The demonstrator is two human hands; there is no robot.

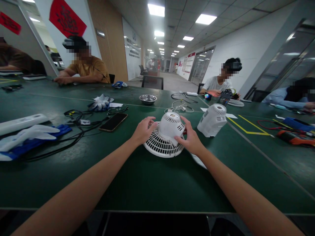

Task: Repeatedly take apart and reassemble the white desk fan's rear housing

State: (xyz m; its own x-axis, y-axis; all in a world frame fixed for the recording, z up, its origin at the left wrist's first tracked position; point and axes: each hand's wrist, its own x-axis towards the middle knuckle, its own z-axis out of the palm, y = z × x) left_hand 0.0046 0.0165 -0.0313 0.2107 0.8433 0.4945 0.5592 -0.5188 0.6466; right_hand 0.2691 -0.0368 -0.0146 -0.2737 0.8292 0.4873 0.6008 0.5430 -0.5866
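Observation:
A white fan grille (157, 149) lies flat on the green table in front of me, with a white vented motor housing (168, 131) standing on its middle. My right hand (193, 136) grips the housing's right side, thumb in front and fingers behind. Over the grille's left edge is my left hand (144, 130), its fingers apart and slightly curled; whether they touch the grille is unclear. To the right stands another white vented housing (212, 121). A white piece (199, 160) is partly hidden under my right forearm.
On the left lie a phone (113, 122), black cables (78, 131), blue-and-white gloves (31, 139) and a white bar (23, 123). A metal bowl (148, 99) sits behind the grille. At right is an orange-and-black meter (295, 137). Several people sit around the table.

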